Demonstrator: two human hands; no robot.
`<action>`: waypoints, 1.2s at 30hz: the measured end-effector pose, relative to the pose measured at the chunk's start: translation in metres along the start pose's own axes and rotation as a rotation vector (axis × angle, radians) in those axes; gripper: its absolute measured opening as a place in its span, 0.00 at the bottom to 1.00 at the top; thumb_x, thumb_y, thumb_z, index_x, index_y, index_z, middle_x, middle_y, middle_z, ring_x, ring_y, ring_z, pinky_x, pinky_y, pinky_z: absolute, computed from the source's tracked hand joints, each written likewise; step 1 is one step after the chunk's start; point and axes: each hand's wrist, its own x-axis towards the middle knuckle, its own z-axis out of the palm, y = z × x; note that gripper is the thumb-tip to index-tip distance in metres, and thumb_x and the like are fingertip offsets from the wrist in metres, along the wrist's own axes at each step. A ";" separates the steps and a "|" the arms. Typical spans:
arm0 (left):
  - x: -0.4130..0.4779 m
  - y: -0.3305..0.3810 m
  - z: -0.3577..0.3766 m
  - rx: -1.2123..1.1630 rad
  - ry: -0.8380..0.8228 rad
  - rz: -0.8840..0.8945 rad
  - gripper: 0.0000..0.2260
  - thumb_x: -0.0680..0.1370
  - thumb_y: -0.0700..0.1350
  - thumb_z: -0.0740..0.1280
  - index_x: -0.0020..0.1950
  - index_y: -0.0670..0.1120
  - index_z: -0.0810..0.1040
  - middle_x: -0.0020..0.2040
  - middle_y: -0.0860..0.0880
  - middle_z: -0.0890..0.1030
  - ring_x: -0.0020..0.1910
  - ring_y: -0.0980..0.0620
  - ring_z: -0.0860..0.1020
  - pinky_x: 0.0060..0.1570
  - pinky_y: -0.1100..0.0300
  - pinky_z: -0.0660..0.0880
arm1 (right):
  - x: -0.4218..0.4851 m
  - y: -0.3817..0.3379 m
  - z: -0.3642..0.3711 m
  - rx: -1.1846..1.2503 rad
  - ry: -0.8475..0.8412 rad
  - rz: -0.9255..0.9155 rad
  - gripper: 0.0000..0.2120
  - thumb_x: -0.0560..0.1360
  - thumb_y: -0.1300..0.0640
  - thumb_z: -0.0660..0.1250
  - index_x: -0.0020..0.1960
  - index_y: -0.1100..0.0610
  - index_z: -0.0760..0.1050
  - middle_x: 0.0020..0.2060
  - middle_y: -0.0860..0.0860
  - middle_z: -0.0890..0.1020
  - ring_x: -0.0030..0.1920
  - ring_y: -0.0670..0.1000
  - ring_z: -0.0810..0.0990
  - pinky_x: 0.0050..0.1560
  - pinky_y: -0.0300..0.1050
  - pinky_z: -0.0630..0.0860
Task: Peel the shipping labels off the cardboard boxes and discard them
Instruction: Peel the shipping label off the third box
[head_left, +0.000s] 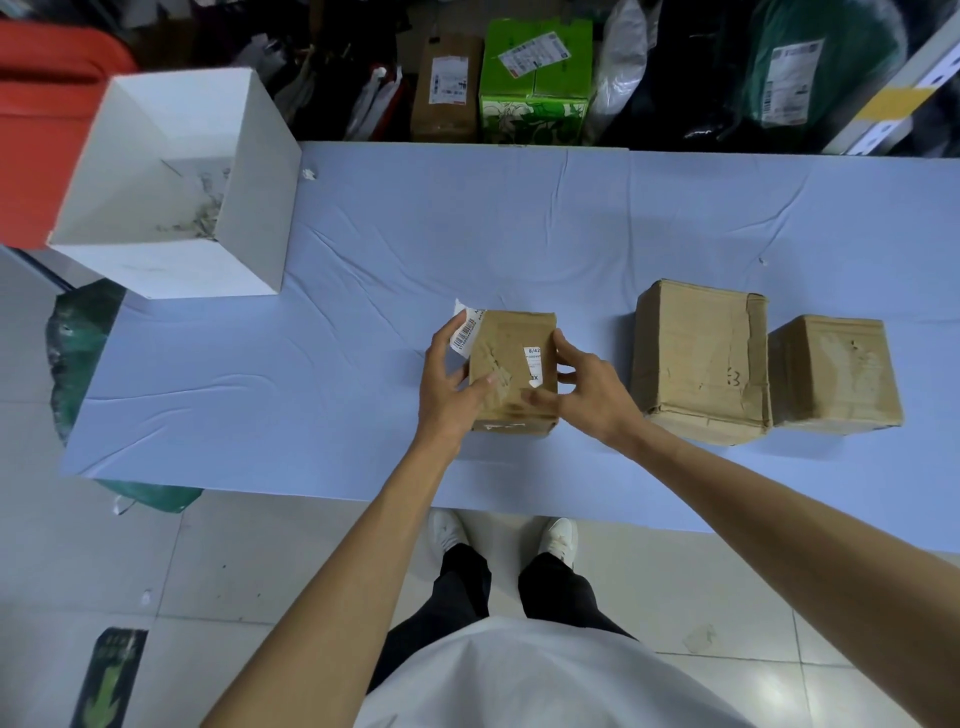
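The label strip (464, 333), likely flimsy, is pinched by the left hand (445, 387) at the ten o'clock corner of the box (511, 410); the stiff box is gripped by the right hand (589, 392).

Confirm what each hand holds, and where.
Right hand grips the small cardboard box by its right side. Left hand holds the peeled barcode label strip in its fingers, beside that box's left edge.

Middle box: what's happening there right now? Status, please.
Left hand pinches peeled label strip. Right hand grips box; white scrap left on its top. Nothing blocking; bin open, far left.
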 end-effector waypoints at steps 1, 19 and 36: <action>0.000 0.000 -0.001 0.014 0.002 0.004 0.34 0.70 0.29 0.72 0.69 0.56 0.70 0.69 0.52 0.71 0.66 0.50 0.73 0.56 0.48 0.79 | 0.000 0.000 0.000 -0.007 0.000 -0.003 0.46 0.69 0.54 0.76 0.78 0.56 0.52 0.68 0.49 0.73 0.65 0.51 0.75 0.62 0.46 0.73; -0.007 -0.001 0.016 0.368 -0.049 0.173 0.13 0.64 0.43 0.79 0.39 0.60 0.81 0.66 0.62 0.64 0.68 0.64 0.67 0.57 0.65 0.73 | 0.004 0.007 0.003 -0.009 -0.003 -0.015 0.53 0.64 0.59 0.79 0.78 0.55 0.50 0.65 0.49 0.75 0.64 0.49 0.75 0.60 0.51 0.78; -0.005 -0.009 0.015 0.446 -0.073 0.171 0.12 0.64 0.42 0.80 0.43 0.53 0.83 0.68 0.62 0.62 0.65 0.67 0.66 0.52 0.78 0.66 | 0.002 0.009 0.003 -0.037 -0.008 -0.064 0.53 0.64 0.59 0.79 0.78 0.54 0.50 0.60 0.47 0.77 0.59 0.50 0.79 0.55 0.51 0.80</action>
